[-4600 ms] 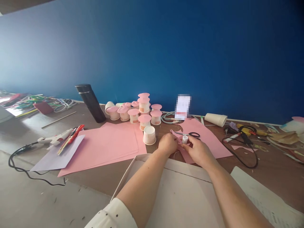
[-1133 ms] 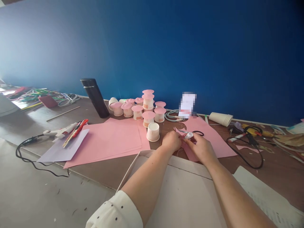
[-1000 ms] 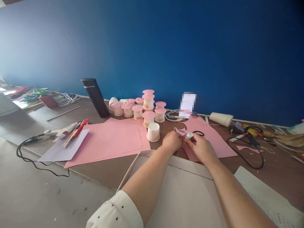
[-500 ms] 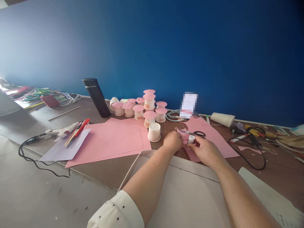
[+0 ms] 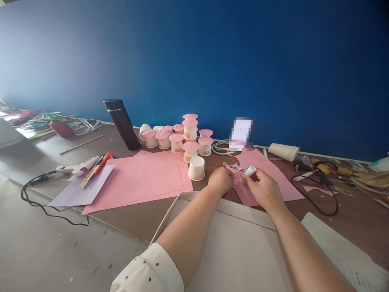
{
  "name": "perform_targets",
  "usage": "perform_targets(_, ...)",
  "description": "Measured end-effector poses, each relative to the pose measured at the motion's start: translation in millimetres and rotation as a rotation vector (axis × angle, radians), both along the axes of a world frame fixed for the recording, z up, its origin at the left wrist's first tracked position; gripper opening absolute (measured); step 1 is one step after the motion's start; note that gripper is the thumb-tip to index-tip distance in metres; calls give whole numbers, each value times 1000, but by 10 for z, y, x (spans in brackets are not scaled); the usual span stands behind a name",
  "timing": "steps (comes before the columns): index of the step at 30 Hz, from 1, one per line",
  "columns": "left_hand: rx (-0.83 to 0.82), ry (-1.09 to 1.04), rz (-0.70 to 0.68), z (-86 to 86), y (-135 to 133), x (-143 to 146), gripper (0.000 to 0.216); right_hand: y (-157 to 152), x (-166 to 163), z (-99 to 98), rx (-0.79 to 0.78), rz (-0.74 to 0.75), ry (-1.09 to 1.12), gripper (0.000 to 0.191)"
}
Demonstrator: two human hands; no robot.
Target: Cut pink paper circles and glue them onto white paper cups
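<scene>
In my right hand (image 5: 263, 187) is a short white glue stick (image 5: 250, 170), tilted, pinched between thumb and fingers. My left hand (image 5: 221, 179) is closed at the near edge of a small pink paper piece (image 5: 238, 183), its fingertips turned away from view. That piece lies between both hands, over a larger pink sheet (image 5: 278, 184). Scissors (image 5: 235, 167) lie just beyond, their handles hidden behind the right hand and glue stick. Left of my left hand, a bare paper cup (image 5: 197, 169) stands upside down. Behind it are several cups with pink paper tops (image 5: 191, 148).
Pink sheets (image 5: 146, 178), a glue gun (image 5: 80, 165) and a red cutter (image 5: 99, 168) lie on the left. A black flask (image 5: 123, 125) stands behind. Stacked cups (image 5: 282, 151) and a black cable (image 5: 330, 211) are right. A box lid (image 5: 237, 247) lies under my forearms.
My right hand has turned the glue stick from nearly upright to tilted and raised it slightly, covering the scissor handles. My left hand stays in nearly the same place.
</scene>
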State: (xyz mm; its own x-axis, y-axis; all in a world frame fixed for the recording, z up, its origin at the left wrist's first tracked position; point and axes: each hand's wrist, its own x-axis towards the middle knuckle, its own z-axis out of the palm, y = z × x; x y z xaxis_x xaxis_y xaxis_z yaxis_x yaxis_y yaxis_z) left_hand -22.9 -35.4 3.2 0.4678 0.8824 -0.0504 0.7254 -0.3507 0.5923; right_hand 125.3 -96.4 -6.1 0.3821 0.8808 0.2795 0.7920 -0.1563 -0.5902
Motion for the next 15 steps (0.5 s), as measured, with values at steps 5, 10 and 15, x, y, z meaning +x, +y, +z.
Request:
perform_targets(5, -8, -13, -4, 27, -13, 0, 31, 67, -57, -55, -36, 68, -123, 19)
perform_targets(10, -21, 6, -2, 39, -11, 7, 30, 121, -98, -68, -44, 128, -291, 12)
perform_targets(15, -5, -19, -12, 6, 6, 1, 28, 55, -98, 9, -106, 159, -299, 13)
